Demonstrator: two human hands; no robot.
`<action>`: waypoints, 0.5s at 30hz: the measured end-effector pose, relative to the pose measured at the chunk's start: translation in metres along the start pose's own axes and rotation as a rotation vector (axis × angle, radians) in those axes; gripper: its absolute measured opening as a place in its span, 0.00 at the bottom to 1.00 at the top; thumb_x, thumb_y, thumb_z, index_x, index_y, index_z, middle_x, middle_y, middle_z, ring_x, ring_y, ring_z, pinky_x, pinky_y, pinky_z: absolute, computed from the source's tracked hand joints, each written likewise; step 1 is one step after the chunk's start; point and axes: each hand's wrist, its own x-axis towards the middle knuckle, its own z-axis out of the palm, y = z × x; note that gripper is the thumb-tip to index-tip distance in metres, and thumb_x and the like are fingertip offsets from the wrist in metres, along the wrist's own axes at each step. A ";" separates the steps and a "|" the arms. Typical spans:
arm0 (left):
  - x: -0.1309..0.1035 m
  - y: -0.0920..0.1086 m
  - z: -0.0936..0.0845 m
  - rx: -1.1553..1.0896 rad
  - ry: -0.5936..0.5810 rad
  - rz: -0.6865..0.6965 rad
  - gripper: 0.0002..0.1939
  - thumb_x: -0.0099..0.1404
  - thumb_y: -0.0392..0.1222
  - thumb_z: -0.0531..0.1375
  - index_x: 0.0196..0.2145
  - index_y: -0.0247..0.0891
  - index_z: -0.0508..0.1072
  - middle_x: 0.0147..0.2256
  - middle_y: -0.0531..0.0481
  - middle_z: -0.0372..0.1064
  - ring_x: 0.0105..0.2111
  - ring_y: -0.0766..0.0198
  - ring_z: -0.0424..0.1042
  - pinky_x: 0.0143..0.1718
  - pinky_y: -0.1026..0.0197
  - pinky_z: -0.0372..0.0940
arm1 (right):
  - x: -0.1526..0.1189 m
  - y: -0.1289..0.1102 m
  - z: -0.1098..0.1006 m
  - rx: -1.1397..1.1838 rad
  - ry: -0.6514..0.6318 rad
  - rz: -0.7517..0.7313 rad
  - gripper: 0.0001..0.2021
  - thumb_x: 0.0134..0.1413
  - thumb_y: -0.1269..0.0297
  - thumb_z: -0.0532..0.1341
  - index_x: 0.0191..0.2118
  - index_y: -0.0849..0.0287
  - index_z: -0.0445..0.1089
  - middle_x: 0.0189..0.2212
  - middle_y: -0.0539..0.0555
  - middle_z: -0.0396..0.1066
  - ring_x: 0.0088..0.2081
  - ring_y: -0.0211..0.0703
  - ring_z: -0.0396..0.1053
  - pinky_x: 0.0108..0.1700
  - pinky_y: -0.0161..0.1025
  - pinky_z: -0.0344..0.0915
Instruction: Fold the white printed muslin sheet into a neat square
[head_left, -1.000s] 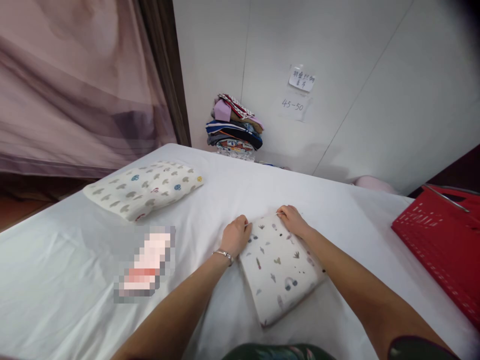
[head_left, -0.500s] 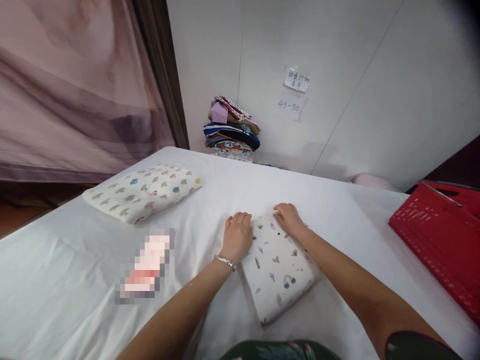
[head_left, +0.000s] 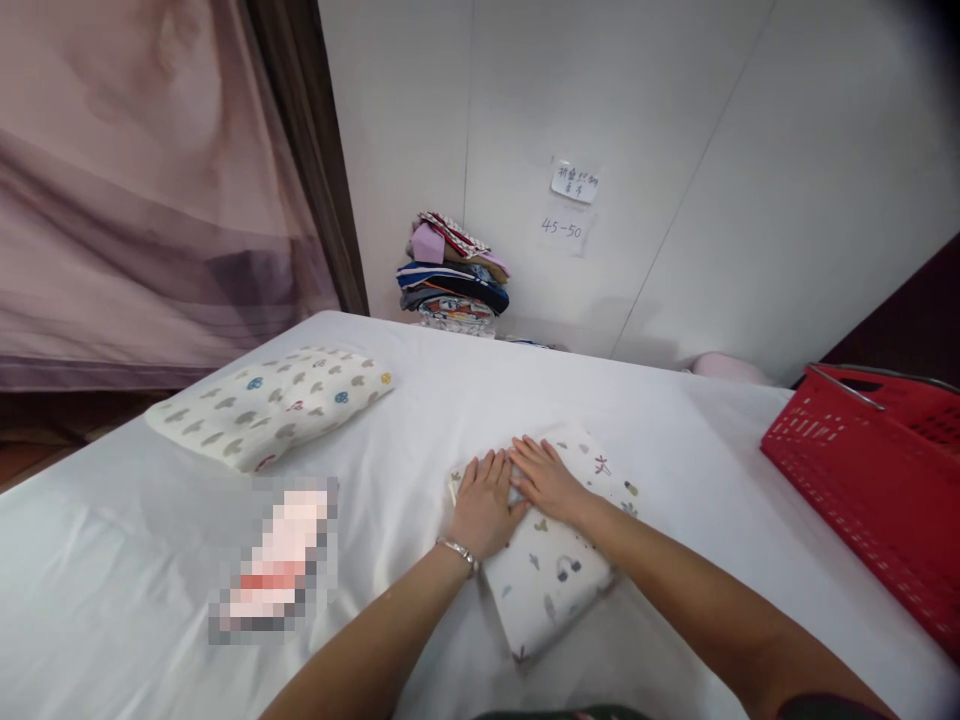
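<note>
Hands [head_left: 486,505] [head_left: 546,480] press flat-fingered on a folded cloth [head_left: 551,570] atop the white-sheeted table [head_left: 675,440].

Left hand [head_left: 486,502], right hand [head_left: 546,481] flat on patterned pillow [head_left: 551,570].

A folded cloth [head_left: 551,570] lies on the bed [head_left: 675,440], near its front edge and about midway across. The left hand [head_left: 486,505] and right hand [head_left: 546,480] rest flat on the cloth's far half, side by side and touching. A pillow [head_left: 266,402] lies on the bed well to the left and farther back. A basket [head_left: 870,480] sits at the bed's right edge. Behind the bed, a pile of clothes [head_left: 452,275] stands against the wall [head_left: 675,150], with two notes [head_left: 568,205] stuck on the wall to its right.
</note>
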 end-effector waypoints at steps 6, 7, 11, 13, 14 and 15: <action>-0.001 0.001 -0.001 0.004 -0.040 -0.002 0.32 0.61 0.58 0.44 0.56 0.35 0.56 0.59 0.43 0.49 0.60 0.55 0.45 0.59 0.48 0.40 | 0.010 0.053 -0.005 -0.049 -0.074 0.167 0.34 0.55 0.42 0.38 0.62 0.58 0.45 0.62 0.55 0.38 0.62 0.45 0.32 0.60 0.48 0.29; -0.001 0.001 -0.002 -0.004 -0.046 -0.006 0.32 0.61 0.58 0.44 0.56 0.34 0.56 0.59 0.43 0.49 0.60 0.54 0.45 0.59 0.48 0.39 | 0.012 0.062 -0.006 -0.045 -0.078 0.203 0.34 0.55 0.42 0.38 0.62 0.58 0.45 0.62 0.55 0.38 0.62 0.45 0.33 0.60 0.48 0.30; -0.001 0.001 -0.005 -0.040 -0.066 -0.015 0.32 0.61 0.57 0.45 0.56 0.34 0.57 0.59 0.42 0.48 0.60 0.54 0.44 0.59 0.47 0.39 | 0.018 0.086 -0.013 -0.021 -0.092 0.377 0.33 0.55 0.42 0.38 0.61 0.55 0.47 0.62 0.54 0.40 0.62 0.48 0.35 0.59 0.51 0.34; -0.001 0.001 -0.007 -0.057 -0.067 -0.015 0.31 0.61 0.56 0.45 0.56 0.34 0.57 0.59 0.41 0.49 0.60 0.54 0.44 0.59 0.47 0.39 | 0.018 0.088 -0.017 -0.028 -0.100 0.457 0.32 0.55 0.43 0.39 0.60 0.56 0.48 0.62 0.55 0.40 0.62 0.50 0.35 0.58 0.54 0.34; -0.002 0.001 -0.007 -0.065 -0.064 -0.013 0.31 0.61 0.56 0.45 0.56 0.34 0.57 0.59 0.42 0.49 0.60 0.54 0.44 0.59 0.46 0.39 | 0.016 0.086 -0.018 -0.040 -0.092 0.477 0.32 0.55 0.43 0.39 0.61 0.57 0.48 0.62 0.56 0.39 0.62 0.50 0.34 0.58 0.55 0.34; -0.002 0.001 -0.007 -0.071 -0.059 -0.010 0.31 0.61 0.56 0.45 0.56 0.35 0.56 0.59 0.42 0.49 0.60 0.53 0.44 0.59 0.46 0.39 | 0.012 0.083 -0.019 -0.056 -0.074 0.475 0.32 0.56 0.44 0.39 0.61 0.58 0.47 0.62 0.57 0.38 0.62 0.50 0.33 0.58 0.55 0.33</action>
